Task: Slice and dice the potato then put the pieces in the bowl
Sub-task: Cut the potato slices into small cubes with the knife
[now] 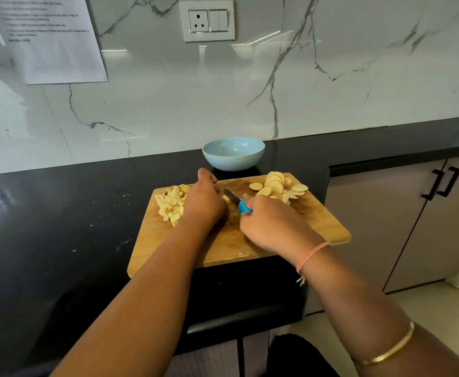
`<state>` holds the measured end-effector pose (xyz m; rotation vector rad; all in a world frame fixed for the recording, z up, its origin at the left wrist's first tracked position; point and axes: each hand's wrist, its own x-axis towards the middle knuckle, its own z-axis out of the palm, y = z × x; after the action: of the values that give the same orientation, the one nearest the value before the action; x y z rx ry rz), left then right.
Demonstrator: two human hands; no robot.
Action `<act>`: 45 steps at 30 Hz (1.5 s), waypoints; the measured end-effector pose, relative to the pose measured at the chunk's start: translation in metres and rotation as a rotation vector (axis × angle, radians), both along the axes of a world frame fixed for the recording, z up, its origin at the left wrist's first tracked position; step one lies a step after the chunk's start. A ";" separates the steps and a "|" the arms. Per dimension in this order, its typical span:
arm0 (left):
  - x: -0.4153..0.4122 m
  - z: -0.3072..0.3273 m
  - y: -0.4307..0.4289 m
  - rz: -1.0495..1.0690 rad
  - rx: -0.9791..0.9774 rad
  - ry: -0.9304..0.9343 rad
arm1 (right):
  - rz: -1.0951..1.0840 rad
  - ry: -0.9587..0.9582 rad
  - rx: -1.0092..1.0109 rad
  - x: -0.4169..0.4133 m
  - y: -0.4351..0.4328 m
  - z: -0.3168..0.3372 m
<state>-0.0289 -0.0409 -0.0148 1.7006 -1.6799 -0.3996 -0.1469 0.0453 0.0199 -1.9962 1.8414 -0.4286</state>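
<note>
Kitchen counter [59,213], black stone, with my wooden cutting board [223,246] set at its front edge, one corner over the lip. My right hand [269,224] is wrapped tight around the blue handle of a small knife [238,203], whose dark blade points away and left across the middle of the board. My left hand [204,200] lies knuckles-up on the board just left of the blade, fingers bent down out of sight. A pale bit of potato [226,198] shows at its fingertips beside the blade, but I cannot tell whether the hand grips it or only presses on it.

Diced potato cubes [171,204] sit heaped at the board's far left corner, touching the side of my left hand. Round potato slices [276,185] are piled at the far right corner, just beyond my right hand. The light blue bowl [233,163] stands upright on the counter just behind the board, between the two piles, with no potato visible in it.

A thread bracelet [311,254] circles my right wrist and a thin gold bangle [391,349] my forearm. On the marble wall behind are a socket plate [208,20] and a printed sheet [51,36].
</note>
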 end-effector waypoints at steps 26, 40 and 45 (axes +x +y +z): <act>-0.013 -0.001 -0.003 -0.242 -0.099 -0.470 | -0.091 -0.161 -0.142 -0.045 0.024 -0.011; 0.017 0.023 0.005 0.018 0.073 -0.422 | -0.156 -0.255 -0.309 -0.055 0.002 -0.015; 0.014 0.018 0.000 0.118 -0.067 -0.433 | -0.125 -0.560 -0.332 -0.064 -0.020 -0.019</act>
<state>-0.0151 -0.0411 0.0030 1.9212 -1.8517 0.0900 -0.2109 0.0254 0.0009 -1.7047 1.6052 -1.2584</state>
